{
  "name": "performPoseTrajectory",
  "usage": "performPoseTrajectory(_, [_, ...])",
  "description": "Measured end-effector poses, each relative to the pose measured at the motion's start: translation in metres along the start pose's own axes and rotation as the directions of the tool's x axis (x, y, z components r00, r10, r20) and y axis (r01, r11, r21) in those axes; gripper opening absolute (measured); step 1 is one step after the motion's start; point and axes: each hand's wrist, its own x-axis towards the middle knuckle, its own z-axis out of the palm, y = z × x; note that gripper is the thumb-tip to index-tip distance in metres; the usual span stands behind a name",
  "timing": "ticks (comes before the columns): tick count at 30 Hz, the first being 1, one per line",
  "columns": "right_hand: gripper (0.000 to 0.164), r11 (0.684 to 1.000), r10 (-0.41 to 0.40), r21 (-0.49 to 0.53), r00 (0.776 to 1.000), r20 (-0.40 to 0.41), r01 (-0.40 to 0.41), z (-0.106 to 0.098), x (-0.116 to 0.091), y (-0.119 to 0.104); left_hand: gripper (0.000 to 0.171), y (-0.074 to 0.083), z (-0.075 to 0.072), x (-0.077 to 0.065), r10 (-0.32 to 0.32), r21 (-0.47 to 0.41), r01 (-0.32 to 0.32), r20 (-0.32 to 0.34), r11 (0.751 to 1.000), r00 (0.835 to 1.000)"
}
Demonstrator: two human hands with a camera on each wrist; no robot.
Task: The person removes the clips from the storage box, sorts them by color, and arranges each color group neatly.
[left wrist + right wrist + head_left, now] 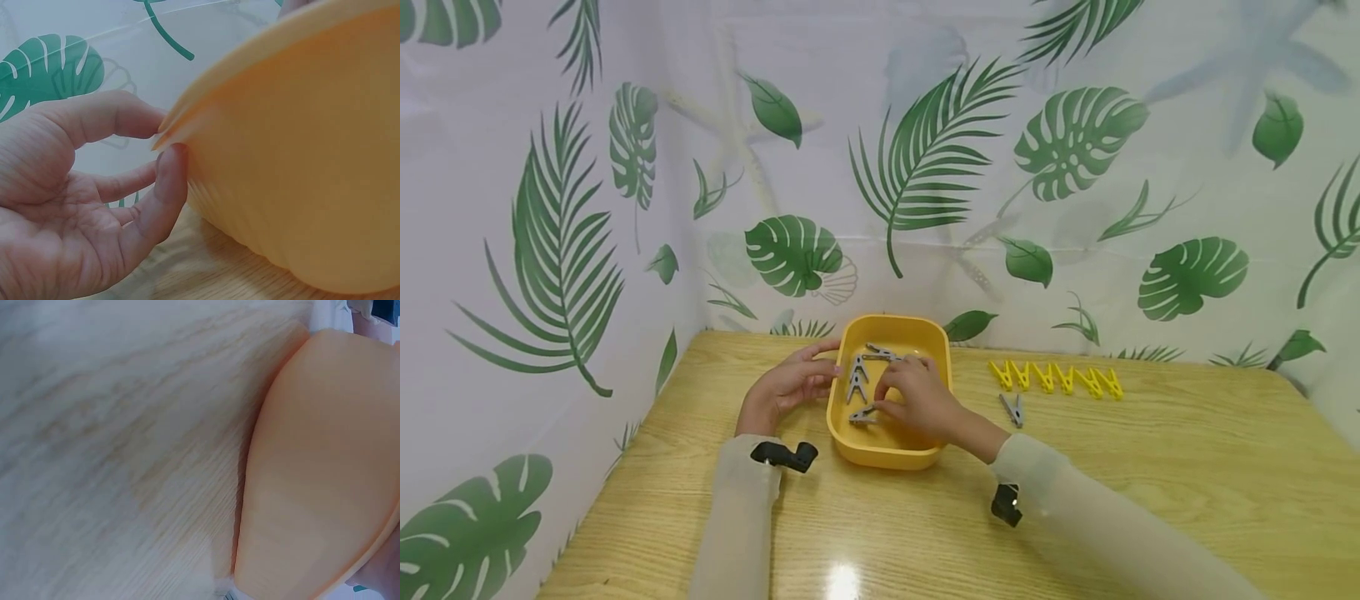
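Observation:
A yellow plastic basin (883, 458) stands on the table with several grey clothespins (856, 387) inside. My left hand (790, 385) is at its left side; in the left wrist view its fingertips (172, 165) pinch the rim. Over the basin, my right hand (921, 402) reaches in from the right. Its thumb and forefinger pinch the end of a grey clothespin (862, 415) near the front of the basin. The right wrist view shows mainly the basin's outer wall (319, 462), and the right fingertips are hidden there.
Right of the basin, several yellow clothespins (1056, 379) lie in a row. One more grey clothespin (1015, 410) lies in front of them. The wood-grain table (1150, 467) ends at a leaf-printed cloth (940, 275) behind and on the left.

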Motion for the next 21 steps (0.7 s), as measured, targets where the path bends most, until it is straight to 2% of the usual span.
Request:
performPoseTrajectory(5, [0.013,0.999,-0.001,0.033,1.0,-0.018,0.001,-0.003,0.001,0.0,0.063,0.001,0.0,0.0,-0.009,-0.013,0.008,-0.005,1.0,1.0])
performPoseTrajectory(10, [0.014,0.998,-0.043,0.035,0.992,-0.115,0.047,-0.013,-0.004,-0.002,0.064,0.001,0.002,-0.001,-0.009,-0.012,0.009,-0.005,1.0,1.0])
performPoseTrajectory(16, [0.015,0.992,-0.124,-0.038,0.943,-0.308,0.117,-0.03,-0.011,0.002,0.065,0.002,0.001,-0.002,0.002,-0.008,-0.002,0.006,1.0,1.0])
performPoseTrajectory(21, [0.015,0.994,-0.111,-0.05,0.915,-0.388,0.099,-0.048,-0.019,0.01,0.064,0.002,0.002,-0.002,-0.016,-0.018,0.016,-0.01,1.0,1.0])
